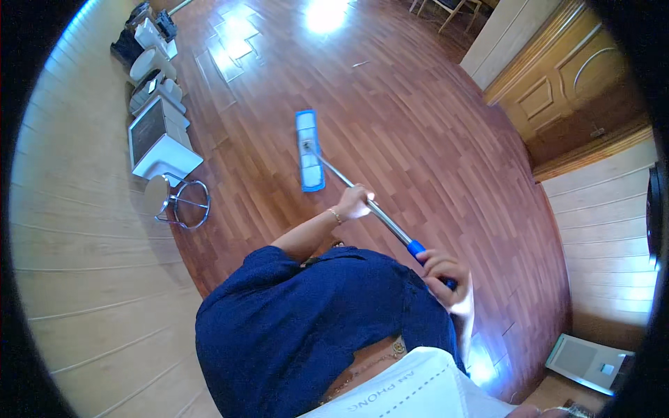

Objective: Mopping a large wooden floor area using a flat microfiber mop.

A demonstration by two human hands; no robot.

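Observation:
A flat mop with a long, blue-edged pad (309, 171) lies on the wooden floor ahead of me. Its metal pole (390, 224) slants from the pad back toward my right side. My left hand (354, 202) is wrapped round the middle of the pole, a bracelet on its wrist. At the pole's near end, my right hand (446, 273) grips the blue handle (416, 249). Both hands are closed on the same mop, the left farther out than the right.
Along the left wall stand a round stool (159, 196) with a chrome base, a white cabinet (167, 159) and several other items. A wooden door (550, 90) is at the right. A pale boxy appliance (585, 362) sits at the lower right. Chair legs (449, 17) show far off.

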